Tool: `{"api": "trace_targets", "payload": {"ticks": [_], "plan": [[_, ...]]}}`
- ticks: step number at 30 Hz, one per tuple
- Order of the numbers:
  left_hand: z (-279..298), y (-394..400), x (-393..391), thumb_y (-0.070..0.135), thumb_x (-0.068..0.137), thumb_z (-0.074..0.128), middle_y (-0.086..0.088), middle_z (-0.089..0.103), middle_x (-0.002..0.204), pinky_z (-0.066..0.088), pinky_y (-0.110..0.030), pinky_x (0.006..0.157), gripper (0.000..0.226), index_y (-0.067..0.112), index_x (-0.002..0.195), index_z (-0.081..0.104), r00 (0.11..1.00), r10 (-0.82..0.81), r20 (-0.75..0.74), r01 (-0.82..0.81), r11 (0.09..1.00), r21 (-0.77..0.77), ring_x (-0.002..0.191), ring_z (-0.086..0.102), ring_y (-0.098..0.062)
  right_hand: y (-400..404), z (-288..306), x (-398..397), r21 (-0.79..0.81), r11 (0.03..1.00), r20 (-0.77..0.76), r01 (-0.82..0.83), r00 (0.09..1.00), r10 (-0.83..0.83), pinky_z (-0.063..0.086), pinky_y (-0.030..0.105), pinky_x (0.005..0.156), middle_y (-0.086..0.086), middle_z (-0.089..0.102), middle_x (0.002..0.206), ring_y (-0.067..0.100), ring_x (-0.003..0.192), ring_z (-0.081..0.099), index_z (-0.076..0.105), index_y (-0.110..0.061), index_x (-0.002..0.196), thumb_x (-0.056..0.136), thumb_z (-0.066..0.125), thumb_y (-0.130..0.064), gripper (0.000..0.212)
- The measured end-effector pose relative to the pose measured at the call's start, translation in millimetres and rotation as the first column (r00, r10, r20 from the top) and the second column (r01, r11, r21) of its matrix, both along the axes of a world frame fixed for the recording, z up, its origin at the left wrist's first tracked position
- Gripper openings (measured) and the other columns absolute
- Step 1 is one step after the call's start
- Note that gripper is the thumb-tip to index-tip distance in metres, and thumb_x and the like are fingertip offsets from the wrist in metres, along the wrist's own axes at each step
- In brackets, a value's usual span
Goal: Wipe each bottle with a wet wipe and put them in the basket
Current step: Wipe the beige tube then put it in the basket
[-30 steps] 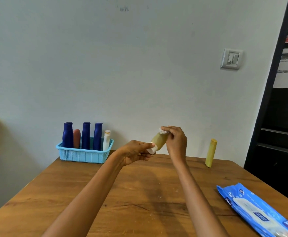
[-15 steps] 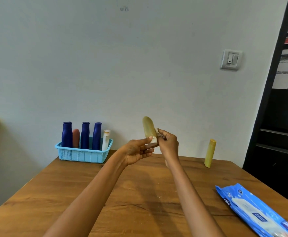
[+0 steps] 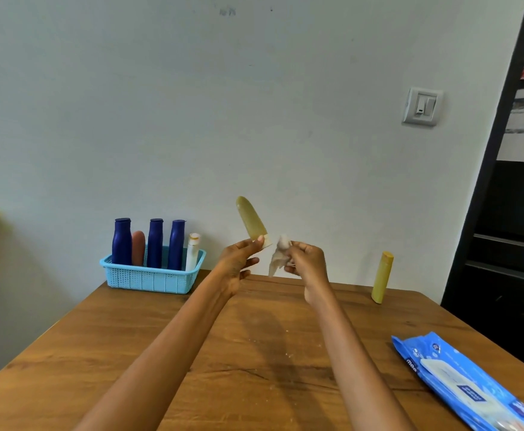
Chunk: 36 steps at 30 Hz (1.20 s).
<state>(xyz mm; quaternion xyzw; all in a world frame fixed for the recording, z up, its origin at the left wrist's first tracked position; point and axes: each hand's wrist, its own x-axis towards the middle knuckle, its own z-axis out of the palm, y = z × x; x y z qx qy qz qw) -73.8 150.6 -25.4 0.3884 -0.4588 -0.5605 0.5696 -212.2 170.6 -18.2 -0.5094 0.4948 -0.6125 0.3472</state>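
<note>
My left hand (image 3: 237, 259) pinches an olive-green bottle (image 3: 250, 221) by its white cap end, the rounded base pointing up and slightly left. Just to its right, my right hand (image 3: 306, 258) grips a crumpled white wet wipe (image 3: 278, 255), which hangs a little apart from the bottle. Both hands are raised above the far middle of the wooden table (image 3: 254, 353). A light blue basket (image 3: 152, 278) at the table's back left holds three dark blue bottles (image 3: 155, 242), a reddish-brown one and a white one. A yellow bottle (image 3: 382, 276) stands alone at the back right.
A blue pack of wet wipes (image 3: 460, 384) lies near the table's right front edge. A white wall runs behind the table, with a light switch (image 3: 422, 106) on it. A dark door frame stands at the right, a wooden piece at the far left.
The olive-green bottle has been tipped from leaning right to base-up, held by the left hand alone. My right hand has drawn the wipe off the bottle and moved right.
</note>
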Motion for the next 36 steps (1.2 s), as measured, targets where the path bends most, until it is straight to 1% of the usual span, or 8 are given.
{"api": "trace_targets", "payload": {"ticks": [4, 8, 16, 20, 24, 27, 30, 36], "plan": [[-9, 2, -10, 0.026, 0.078, 0.074, -0.004, 0.070, 0.097, 0.049, -0.034, 0.082, 0.033, 0.014, 0.107, 0.066, 0.996, 0.056, 0.075, -0.044, 0.987, -0.152, 0.093, 0.064, -0.019, 3, -1, 8, 0.137, 0.945, 0.238, -0.299, 0.935, 0.261, 0.053, 0.029, 0.070, 0.009, 0.068, 0.088, 0.018, 0.081, 0.063, 0.068, -0.007, 0.096, 0.089, 0.061, -0.036, 0.031], [-13, -1, -11, 0.023, 0.075, 0.076, 0.001, 0.066, 0.098, 0.052, -0.028, 0.079, 0.035, 0.012, 0.107, 0.065, 0.953, 0.242, 0.183, -0.184, 0.941, -0.285, 0.093, 0.064, -0.015, 4, -5, 14, 0.195, 0.912, 0.422, -0.361, 0.870, 0.254, 0.050, 0.020, 0.052, 0.008, 0.061, 0.084, 0.014, 0.070, 0.056, 0.065, -0.002, 0.105, 0.082, 0.070, -0.033, 0.039], [-16, -5, -11, 0.032, 0.071, 0.079, 0.005, 0.070, 0.097, 0.047, -0.033, 0.090, 0.030, 0.020, 0.097, 0.068, 0.926, 0.292, 0.239, -0.204, 0.920, -0.335, 0.098, 0.063, -0.012, -2, -7, 5, 0.231, 0.929, 0.348, -0.288, 0.917, 0.197, 0.048, 0.025, 0.061, 0.004, 0.054, 0.069, 0.015, 0.067, 0.050, 0.069, -0.009, 0.079, 0.073, 0.078, -0.033, 0.026], [-16, -4, -13, 0.030, 0.073, 0.077, 0.004, 0.069, 0.101, 0.045, -0.031, 0.089, 0.035, 0.014, 0.103, 0.067, 0.932, 0.267, 0.244, -0.188, 0.934, -0.303, 0.101, 0.062, -0.013, -5, -9, 3, 0.163, 0.953, 0.404, -0.256, 0.899, 0.173, 0.054, 0.035, 0.075, 0.012, 0.067, 0.088, 0.024, 0.082, 0.063, 0.065, -0.004, 0.097, 0.084, 0.069, -0.027, 0.027], [-20, -3, -13, 0.031, 0.073, 0.078, 0.002, 0.070, 0.102, 0.053, -0.040, 0.089, 0.039, 0.012, 0.105, 0.067, 0.926, 0.280, 0.254, -0.196, 0.930, -0.310, 0.096, 0.066, -0.015, -2, -7, 8, 0.155, 0.915, 0.495, -0.373, 0.831, 0.255, 0.055, 0.030, 0.061, 0.014, 0.064, 0.091, 0.021, 0.078, 0.062, 0.058, 0.000, 0.109, 0.096, 0.052, -0.018, 0.023], [-18, -4, -10, 0.027, 0.073, 0.078, -0.002, 0.071, 0.099, 0.053, -0.039, 0.090, 0.035, 0.011, 0.103, 0.067, 0.925, 0.307, 0.225, -0.231, 0.923, -0.308, 0.095, 0.066, -0.015, -2, -5, 10, 0.136, 0.923, 0.464, -0.359, 0.847, 0.261, 0.055, 0.026, 0.057, 0.014, 0.064, 0.088, 0.020, 0.076, 0.063, 0.061, 0.002, 0.105, 0.095, 0.048, -0.004, 0.017], [-15, -6, -7, 0.028, 0.074, 0.077, -0.001, 0.071, 0.095, 0.053, -0.037, 0.087, 0.028, 0.015, 0.097, 0.067, 0.912, 0.347, 0.218, -0.273, 0.911, -0.309, 0.092, 0.066, -0.016, -5, -5, 8, 0.104, 0.942, 0.383, -0.320, 0.887, 0.259, 0.057, 0.030, 0.069, 0.015, 0.066, 0.089, 0.021, 0.079, 0.064, 0.065, -0.001, 0.099, 0.092, 0.051, 0.001, 0.016], [-14, -4, -9, 0.028, 0.077, 0.075, -0.001, 0.071, 0.092, 0.056, -0.031, 0.074, 0.035, 0.009, 0.105, 0.068, 0.903, 0.357, 0.240, -0.276, 0.909, -0.313, 0.084, 0.066, -0.014, -8, -11, 18, -0.044, 0.999, -0.006, -0.025, 1.000, 0.025, 0.053, 0.030, 0.081, 0.001, 0.072, 0.098, 0.015, 0.094, 0.065, 0.072, -0.015, 0.100, 0.090, 0.060, -0.014, 0.016]]}}
